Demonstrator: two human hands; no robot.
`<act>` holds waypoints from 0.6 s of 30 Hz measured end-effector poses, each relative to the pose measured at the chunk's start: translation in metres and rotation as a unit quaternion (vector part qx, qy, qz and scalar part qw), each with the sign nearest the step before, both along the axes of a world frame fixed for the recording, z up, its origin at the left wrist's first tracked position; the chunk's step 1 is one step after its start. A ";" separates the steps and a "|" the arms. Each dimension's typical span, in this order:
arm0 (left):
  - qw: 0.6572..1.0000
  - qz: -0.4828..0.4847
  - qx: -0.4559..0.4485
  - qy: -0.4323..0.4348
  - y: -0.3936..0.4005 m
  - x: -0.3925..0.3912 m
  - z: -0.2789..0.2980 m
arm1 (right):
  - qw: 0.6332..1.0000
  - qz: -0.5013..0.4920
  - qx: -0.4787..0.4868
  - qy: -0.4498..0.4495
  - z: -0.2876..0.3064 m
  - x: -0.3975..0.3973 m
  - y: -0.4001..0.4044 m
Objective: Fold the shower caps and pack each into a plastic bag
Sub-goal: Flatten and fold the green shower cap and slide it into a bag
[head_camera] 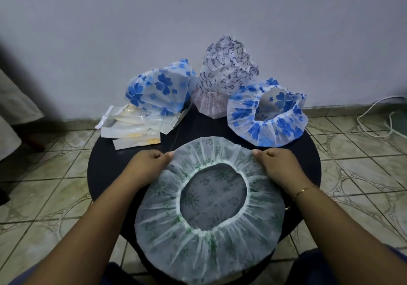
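Pinching the far rim of the green-print shower cap (211, 236), left hand (152, 161) and right hand (275, 163) reach forward, fingers curled, forearms angled inward; it lies opening-up on the round black table (308, 152).

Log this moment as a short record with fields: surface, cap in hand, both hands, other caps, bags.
surface: round black table
cap in hand: green-print cap, spread flat, opening up
left hand: pinches the cap's far left edge
right hand: pinches the cap's far right edge
other caps: two blue-flower caps, one black-print cap, all unfolded
bags: plastic bags, far left
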State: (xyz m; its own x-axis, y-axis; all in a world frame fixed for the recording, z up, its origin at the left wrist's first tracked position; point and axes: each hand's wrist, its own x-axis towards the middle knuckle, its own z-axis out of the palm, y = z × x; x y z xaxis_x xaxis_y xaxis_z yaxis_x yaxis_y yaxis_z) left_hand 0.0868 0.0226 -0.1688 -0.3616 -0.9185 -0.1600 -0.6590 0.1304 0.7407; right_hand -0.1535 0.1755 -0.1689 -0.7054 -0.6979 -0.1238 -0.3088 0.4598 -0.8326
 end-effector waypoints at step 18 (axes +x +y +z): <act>0.998 0.026 -0.052 -0.025 0.005 0.017 -0.009 | 0.995 0.014 0.083 0.055 0.009 -0.001 0.016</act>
State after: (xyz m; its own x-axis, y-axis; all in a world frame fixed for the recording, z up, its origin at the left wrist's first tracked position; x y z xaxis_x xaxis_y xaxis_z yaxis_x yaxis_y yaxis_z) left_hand 0.1039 0.0272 -0.1777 -0.3060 -0.9487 -0.0797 -0.7030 0.1687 0.6909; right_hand -0.1545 0.1915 -0.1603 -0.7015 -0.6939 -0.1625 -0.4087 0.5784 -0.7060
